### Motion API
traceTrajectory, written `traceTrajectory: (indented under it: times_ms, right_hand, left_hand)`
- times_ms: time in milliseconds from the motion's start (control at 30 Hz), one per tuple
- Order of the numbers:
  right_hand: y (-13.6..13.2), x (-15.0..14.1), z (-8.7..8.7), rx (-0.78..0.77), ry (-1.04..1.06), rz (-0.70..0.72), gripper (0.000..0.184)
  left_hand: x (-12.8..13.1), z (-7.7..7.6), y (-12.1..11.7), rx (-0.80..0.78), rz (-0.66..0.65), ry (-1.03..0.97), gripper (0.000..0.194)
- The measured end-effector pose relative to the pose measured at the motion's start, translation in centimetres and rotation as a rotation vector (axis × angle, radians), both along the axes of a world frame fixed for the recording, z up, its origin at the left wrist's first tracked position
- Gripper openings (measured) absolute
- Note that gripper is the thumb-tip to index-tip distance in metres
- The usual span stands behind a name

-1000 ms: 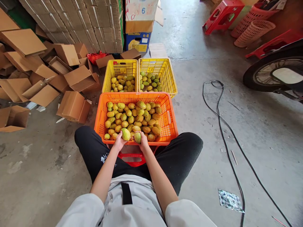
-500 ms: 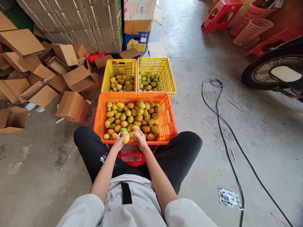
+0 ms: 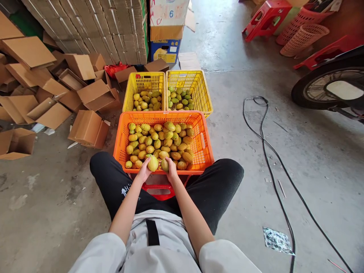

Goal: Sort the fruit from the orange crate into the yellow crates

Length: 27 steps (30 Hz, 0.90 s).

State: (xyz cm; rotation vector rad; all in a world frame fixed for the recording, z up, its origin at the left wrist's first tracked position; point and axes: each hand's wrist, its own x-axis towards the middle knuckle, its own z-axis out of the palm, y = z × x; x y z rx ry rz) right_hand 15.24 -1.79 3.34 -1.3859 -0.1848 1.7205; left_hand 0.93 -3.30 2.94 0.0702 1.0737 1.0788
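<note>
My left hand is closed around a round yellow-green fruit, its kind not clear to me. Close beside it, my right hand grips a duller green fruit. Both hands are over the near rim of an orange plastic crate, and the two fruits are slightly apart. Inside the crate lie many oval fruits, yellow, green and brownish. Behind it, side by side, stand a left yellow crate and a right yellow crate, each partly filled with similar fruits.
A red stool is between my knees under the orange crate's near edge. Loose cardboard boxes heap up at the left, before stacked flat cardboard. A black cable lies on the floor to the right, near a motorbike wheel.
Both hands have turned the fruits in place over the crate's near rim, showing other sides of them. The crates and their contents have not moved.
</note>
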Motion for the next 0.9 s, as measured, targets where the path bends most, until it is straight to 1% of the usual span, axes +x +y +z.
traceTrajectory:
  times_ms: [167,300,433,567,667,800,900]
  right_hand:
    - [0.5,0.1,0.0,-0.083,0.099,-0.096,0.039]
    - [0.7,0.2,0.2,-0.124,0.131,-0.142,0.042]
    - [0.7,0.2,0.4,-0.134,0.125,-0.123,0.036]
    - [0.4,0.3,0.6,-0.088,0.100,-0.108,0.030]
    - [0.2,0.3,0.6,-0.059,0.051,-0.107,0.033]
    - [0.2,0.4,0.7,-0.010,-0.013,-0.062,0.039]
    - [0.2,0.5,0.7,-0.027,-0.007,-0.022,0.038]
  left_hand:
    - [-0.2,0.0,0.0,-0.022,-0.007,-0.066,0.032]
    - [-0.3,-0.3,0.1,-0.014,0.001,-0.067,0.031]
    - [-0.3,-0.9,0.0,-0.010,0.019,-0.015,0.037]
    - [-0.1,-1.1,-0.3,0.036,0.023,0.068,0.042]
    - [0.0,-0.9,-0.3,0.020,0.027,0.111,0.045]
    - [0.0,-0.5,-0.1,-0.031,0.096,0.137,0.036]
    - [-0.1,-0.2,0.0,-0.024,0.091,0.108,0.030]
